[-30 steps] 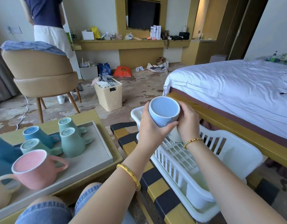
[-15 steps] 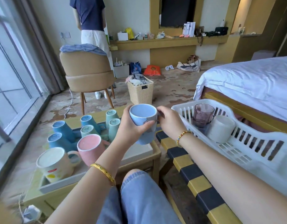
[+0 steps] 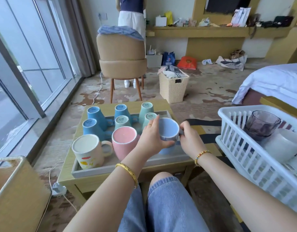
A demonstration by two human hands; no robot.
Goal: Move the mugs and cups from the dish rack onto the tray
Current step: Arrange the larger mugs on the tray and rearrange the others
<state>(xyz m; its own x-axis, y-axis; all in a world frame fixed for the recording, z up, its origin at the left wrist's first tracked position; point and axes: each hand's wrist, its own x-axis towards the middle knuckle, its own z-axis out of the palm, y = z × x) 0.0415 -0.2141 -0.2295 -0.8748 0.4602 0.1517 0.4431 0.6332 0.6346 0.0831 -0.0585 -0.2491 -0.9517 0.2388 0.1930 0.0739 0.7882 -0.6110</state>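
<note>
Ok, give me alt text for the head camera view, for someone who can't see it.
Both hands, left hand and right hand, hold an upside-down light blue mug over a grey tray of inverted mugs; a white dish rack sits at right.

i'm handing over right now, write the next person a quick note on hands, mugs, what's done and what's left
Left hand: wrapped round the side of the light blue mug, base up.
Right hand: pinching that mug's handle.
The mug is low over the near right part of the grey tray; whether it has touched down is not clear.
Done: eight mugs stand upside down on the tray, among them the pink mug and cream mug.
Left: a purple glass cup and a white cup remain in the white dish rack.
</note>
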